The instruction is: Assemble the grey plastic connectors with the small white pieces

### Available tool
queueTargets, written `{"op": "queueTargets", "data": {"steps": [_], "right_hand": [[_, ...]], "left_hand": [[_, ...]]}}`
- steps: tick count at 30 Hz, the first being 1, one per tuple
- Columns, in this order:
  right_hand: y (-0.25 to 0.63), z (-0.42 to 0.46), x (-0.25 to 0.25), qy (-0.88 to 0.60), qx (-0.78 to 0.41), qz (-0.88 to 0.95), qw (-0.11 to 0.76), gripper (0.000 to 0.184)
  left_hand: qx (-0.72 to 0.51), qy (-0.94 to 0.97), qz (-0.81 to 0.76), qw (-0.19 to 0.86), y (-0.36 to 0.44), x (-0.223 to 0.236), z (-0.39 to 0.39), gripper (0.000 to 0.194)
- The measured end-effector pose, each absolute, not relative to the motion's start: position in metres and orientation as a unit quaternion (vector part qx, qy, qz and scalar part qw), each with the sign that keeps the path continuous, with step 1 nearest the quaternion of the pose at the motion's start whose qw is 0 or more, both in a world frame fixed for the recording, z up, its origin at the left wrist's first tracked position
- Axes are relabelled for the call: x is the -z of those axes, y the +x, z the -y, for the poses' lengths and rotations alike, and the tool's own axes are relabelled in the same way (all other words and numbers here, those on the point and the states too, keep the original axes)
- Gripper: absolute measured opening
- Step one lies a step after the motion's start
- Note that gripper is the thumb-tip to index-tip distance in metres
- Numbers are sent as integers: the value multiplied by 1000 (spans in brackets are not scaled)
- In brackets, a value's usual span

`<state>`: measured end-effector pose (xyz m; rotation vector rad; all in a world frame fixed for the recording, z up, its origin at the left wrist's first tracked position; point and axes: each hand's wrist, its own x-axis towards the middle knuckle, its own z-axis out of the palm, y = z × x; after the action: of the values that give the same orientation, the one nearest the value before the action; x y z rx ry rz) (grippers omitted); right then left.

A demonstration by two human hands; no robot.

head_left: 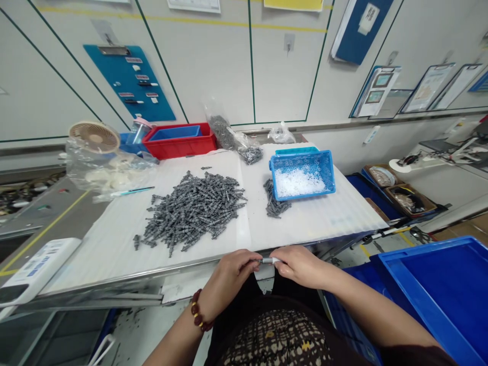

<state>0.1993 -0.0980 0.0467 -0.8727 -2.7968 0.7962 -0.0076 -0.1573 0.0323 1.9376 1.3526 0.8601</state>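
Observation:
In front of the table's near edge, my left hand (237,270) pinches the left end of a small grey cylindrical fitting (266,261). From the other side my right hand (298,265) closes its fingers on a white piece (275,260) at the fitting's right end. A large heap of similar grey ribbed fittings (194,208) lies on the white table cover, left of centre. A smaller pile of grey parts (275,204) lies at the right, partly under a tilted blue basket (331,175) that holds many small white rings (299,182).
Along the back stand a red bin (181,151), bags of grey parts (223,131) and a fan (94,136). A pen (133,191) lies left of the heap. A white device (48,264) sits at the left edge. Large blue crates (438,284) stand to the right.

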Motion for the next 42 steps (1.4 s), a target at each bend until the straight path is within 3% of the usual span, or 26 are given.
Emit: {"op": "queueTargets", "data": {"steps": [16, 23, 28, 31, 33, 38, 42], "right_hand": [[191, 104, -34, -415, -139, 899, 22, 40], [191, 99, -32, -455, -153, 877, 9, 31], [207, 87, -25, -426, -225, 875, 52, 20], [219, 80, -18, -400, -278, 869, 92, 22], [224, 75, -15, -394, -305, 860, 111, 25], [231, 68, -13, -395, -343, 842, 129, 27], [233, 68, -19, -411, -335, 836, 143, 24]], "left_hand": [[-329, 730, -512, 312, 0, -30, 164, 19], [-310, 731, -543, 273, -4, -28, 160, 16], [-326, 731, -593, 88, -55, -37, 139, 20], [-290, 688, -661, -72, -86, -50, 113, 27], [-246, 682, -678, -120, -85, -55, 92, 29], [-90, 818, -568, 5, -13, -43, 39, 26], [-53, 852, -520, 24, 29, -29, 17, 19]]}}
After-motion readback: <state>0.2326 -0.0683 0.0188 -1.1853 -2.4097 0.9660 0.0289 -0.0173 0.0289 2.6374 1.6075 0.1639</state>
